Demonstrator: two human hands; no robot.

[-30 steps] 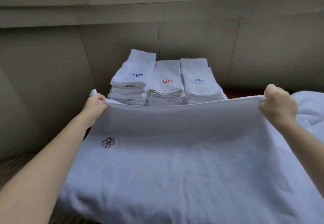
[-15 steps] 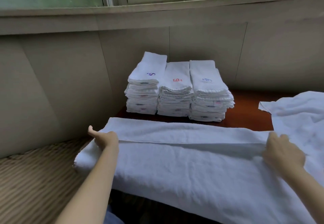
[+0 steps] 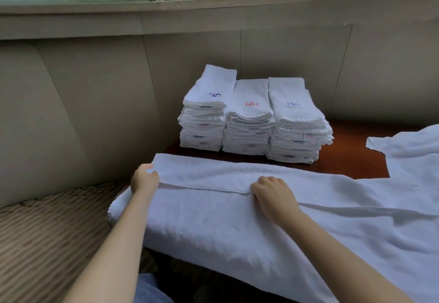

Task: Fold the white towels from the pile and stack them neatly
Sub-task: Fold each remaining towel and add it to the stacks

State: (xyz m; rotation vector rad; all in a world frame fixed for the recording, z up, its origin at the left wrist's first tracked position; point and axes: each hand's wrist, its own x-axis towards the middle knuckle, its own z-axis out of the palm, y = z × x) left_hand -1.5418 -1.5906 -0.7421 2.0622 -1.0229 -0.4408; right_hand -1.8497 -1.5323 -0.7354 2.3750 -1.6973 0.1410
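The white towel point(image 3: 237, 219) lies spread across the near edge of the wooden table point(image 3: 351, 158), with its far portion folded toward the person so that a hemmed edge runs across the cloth between the two hands. The left hand point(image 3: 144, 180) is at the left end of this fold: its fingers are curled, and the thumb and fingertips pinch the corner of the upper layer. The right hand point(image 3: 273, 192) rests on the towel near the middle of the folded edge, palm down; its fingers are bent at the knuckles, with the tips on or under the hem. Whether the fingers actually grasp the hem or only press on it cannot be determined from this view. Behind the towel, against the wall, three stacks of folded towels point(image 3: 254, 117) stand side by side and touching, each top towel bearing a small embroidered mark: dark blue on the left, red in the middle, light blue on the right. The pile of unfolded towels point(image 3: 415, 150) lies at the right of the table, touching the right part of the spread towel.
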